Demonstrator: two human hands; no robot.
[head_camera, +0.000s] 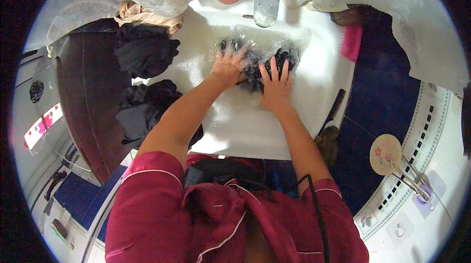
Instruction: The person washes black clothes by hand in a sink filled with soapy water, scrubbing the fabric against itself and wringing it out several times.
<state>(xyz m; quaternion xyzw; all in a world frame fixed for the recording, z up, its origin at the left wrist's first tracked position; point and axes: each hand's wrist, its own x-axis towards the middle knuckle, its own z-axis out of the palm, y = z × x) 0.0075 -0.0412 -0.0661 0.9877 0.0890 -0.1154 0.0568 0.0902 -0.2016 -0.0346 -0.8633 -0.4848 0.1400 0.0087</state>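
In front of me is a white sink basin [250, 130] with water in it. A wet black cloth [252, 73] lies in the water, partly hidden by splashes and my hands. My left hand [229, 67], fingers spread, presses down at the cloth's left side among splashing water. Over the cloth's right part, my right hand [276, 83] rests palm down with its fingers apart; its thumb is hard to see. Behind both hands, a greyish faucet [267, 3] juts over the basin.
Bundled black garments [145, 51] and more dark cloth [151, 104] lie on the left rim, beside a beige cloth [151, 16]. A dark-handled brush or comb [333, 110] and a pink item [351, 44] sit at right. White mesh curtain [423, 23] hangs around the back.
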